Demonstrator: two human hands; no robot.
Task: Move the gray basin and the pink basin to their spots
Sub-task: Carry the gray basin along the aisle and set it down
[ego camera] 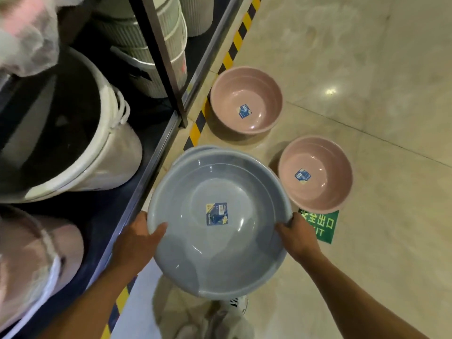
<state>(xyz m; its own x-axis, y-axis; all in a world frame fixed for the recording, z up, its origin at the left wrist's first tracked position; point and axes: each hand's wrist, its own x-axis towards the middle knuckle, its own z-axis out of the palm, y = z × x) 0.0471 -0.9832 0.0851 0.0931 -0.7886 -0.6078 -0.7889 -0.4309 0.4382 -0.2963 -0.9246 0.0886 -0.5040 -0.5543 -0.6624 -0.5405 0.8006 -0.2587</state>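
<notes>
The gray basin [217, 223] is held above the floor [367, 69] beside the shelf [137, 192], its rim clamped between both hands. The left hand [137, 243] has its thumb inside the rim and fingers underneath; the right hand [297, 237] grips the opposite edge likewise. Two pink basins [245, 102] [315, 173] sit on the floor beyond it.

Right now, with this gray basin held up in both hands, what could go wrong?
1. The gray basin is tilted and held only at its rim by the left hand and right hand, so it might slip.
2. Another gray rim peeks out behind it; a nested basin could drop free.
3. Two pink basins sit on the floor just ahead, easy to kick or step in.
</notes>
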